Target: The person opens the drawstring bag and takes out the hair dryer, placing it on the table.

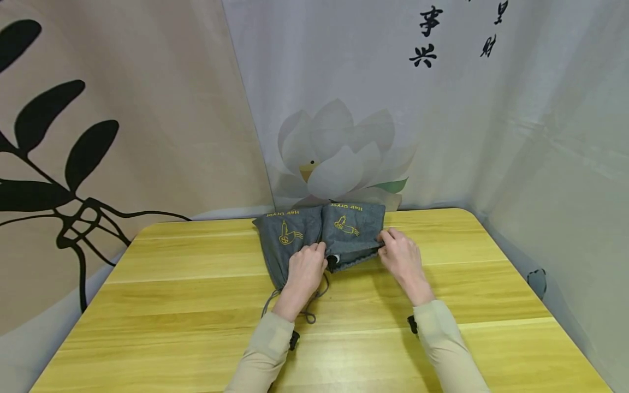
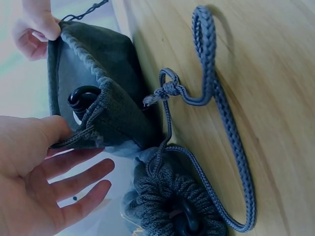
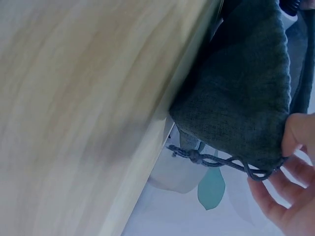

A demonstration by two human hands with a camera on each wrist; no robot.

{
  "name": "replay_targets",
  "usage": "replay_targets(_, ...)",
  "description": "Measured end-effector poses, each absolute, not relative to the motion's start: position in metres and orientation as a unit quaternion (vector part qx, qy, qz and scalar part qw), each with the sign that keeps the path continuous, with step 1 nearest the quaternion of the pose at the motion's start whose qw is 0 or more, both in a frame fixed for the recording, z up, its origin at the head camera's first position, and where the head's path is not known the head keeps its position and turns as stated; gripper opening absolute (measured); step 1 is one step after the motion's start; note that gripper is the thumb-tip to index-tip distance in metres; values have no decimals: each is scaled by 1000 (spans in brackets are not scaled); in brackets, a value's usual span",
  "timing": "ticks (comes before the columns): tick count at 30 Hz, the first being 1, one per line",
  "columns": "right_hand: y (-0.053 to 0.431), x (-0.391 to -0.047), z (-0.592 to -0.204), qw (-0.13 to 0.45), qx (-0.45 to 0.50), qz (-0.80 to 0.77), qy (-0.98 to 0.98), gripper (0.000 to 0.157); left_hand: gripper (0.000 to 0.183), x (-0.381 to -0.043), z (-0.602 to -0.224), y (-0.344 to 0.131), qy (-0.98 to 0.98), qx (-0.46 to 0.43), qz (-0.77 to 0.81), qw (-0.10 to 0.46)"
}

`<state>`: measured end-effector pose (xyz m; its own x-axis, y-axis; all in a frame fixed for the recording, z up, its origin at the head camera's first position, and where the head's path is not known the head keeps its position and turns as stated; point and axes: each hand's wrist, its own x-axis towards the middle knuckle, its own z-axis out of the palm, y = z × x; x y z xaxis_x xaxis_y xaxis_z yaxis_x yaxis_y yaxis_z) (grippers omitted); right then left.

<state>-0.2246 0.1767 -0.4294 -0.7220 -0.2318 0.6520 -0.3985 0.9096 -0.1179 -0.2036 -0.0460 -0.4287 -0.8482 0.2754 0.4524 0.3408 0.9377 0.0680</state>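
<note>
Two grey drawstring bags marked "Hair Dryer" lie side by side on the table's far half. Both my hands are on the mouth of the right-hand bag (image 1: 354,226), which gapes between them. My left hand (image 1: 307,267) pinches one side of its rim, thumb inside, the other fingers spread in the left wrist view. At the opposite end, near the knotted cord (image 3: 211,160), my right hand (image 1: 400,256) pinches the rim. Inside shows a black looped end (image 2: 83,98) with something white beside it. The left-hand bag (image 1: 280,256) is gathered at its mouth, another black loop (image 2: 189,219) showing there.
A long grey drawstring (image 2: 229,128) with a knot trails from the left-hand bag over the wooden table (image 1: 196,327). Close behind the bags, the table's far edge meets a printed curtain (image 1: 339,82) with a lotus and black characters. More curtain hangs at both sides.
</note>
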Motion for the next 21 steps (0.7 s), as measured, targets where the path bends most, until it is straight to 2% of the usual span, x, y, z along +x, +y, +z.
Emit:
replay_targets(6,177,-223,-428,316,170,131,-924,20,16,-204,-430,-47,-955,-170,-73,231)
replay_targets(13,178,-223,-429,308,176,129,-926,23,6,-205,-432,-49,-954,-187,-71,221)
replay_targets(21,181,-222,-432,285,171,121,-935,23,24,-205,-434,-50,-952,-211,-56,213)
